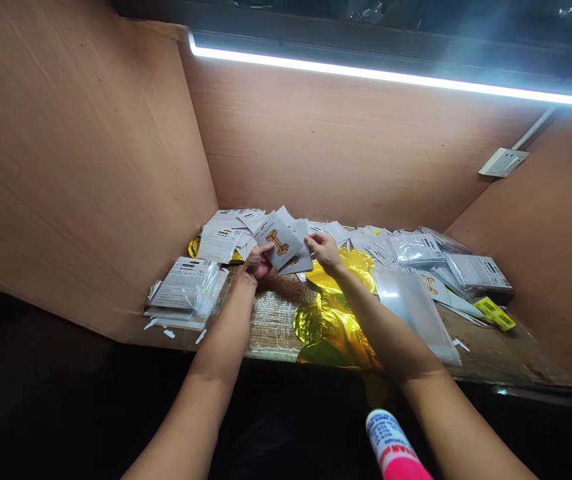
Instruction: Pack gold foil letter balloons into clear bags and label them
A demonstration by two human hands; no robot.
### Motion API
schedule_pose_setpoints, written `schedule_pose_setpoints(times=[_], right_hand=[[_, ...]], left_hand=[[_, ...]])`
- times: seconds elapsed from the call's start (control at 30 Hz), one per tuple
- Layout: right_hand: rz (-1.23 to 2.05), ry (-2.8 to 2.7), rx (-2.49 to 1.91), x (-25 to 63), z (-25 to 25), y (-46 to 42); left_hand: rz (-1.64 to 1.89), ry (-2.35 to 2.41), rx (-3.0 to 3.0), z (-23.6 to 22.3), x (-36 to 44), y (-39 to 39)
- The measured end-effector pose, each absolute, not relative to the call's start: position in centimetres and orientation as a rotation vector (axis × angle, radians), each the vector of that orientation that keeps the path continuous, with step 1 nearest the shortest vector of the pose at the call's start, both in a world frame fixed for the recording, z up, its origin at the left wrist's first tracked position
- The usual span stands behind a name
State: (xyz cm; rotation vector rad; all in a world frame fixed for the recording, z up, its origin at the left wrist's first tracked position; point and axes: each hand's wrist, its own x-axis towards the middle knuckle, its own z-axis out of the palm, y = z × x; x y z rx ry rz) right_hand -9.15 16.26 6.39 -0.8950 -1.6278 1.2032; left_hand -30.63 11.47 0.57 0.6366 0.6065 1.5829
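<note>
My left hand grips a few printed white cards fanned out, the front one showing a gold letter I balloon. At the right edge of the same cards, my right hand pinches one with thumb and fingers. Beneath my right forearm lies a shiny gold foil balloon, flat and partly covered by the arm. A stack of clear plastic bags is just right of it. Behind the hands, more white cards are heaped along the back of the table.
Bagged packets are stacked at left, and more packets at right beside yellow labels. Wooden panels enclose the table on three sides. A white and pink tube appears at the bottom, near my right forearm.
</note>
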Motion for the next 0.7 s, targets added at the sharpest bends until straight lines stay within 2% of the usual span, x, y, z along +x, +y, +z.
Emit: schedule_pose_setpoints(times=[0.13, 0.23, 0.33, 0.47, 0.7], right_hand=[[1.126, -1.418, -0.962, -9.9, 8.3, 17.2], [1.377, -1.403, -1.119, -9.2, 9.5, 17.4], [1.575, -1.658, -1.120, -8.0, 9.8, 16.9], [1.457, -1.746, -1.036, -7.3, 9.1, 16.4], [1.367, -1.406, -0.885, -6.7, 9.3, 17.4]], left_hand=[[1.523, 0.611, 0.583, 0.0, -28.8, 11.7], [1.648, 0.610, 0.491, 0.0, -28.3, 12.2], [1.686, 0.611, 0.412, 0.3, -28.7, 12.5], [1.708, 0.579, 0.392, 0.5, -29.2, 12.4], [1.727, 0.587, 0.417, 1.0, -29.4, 11.9]])
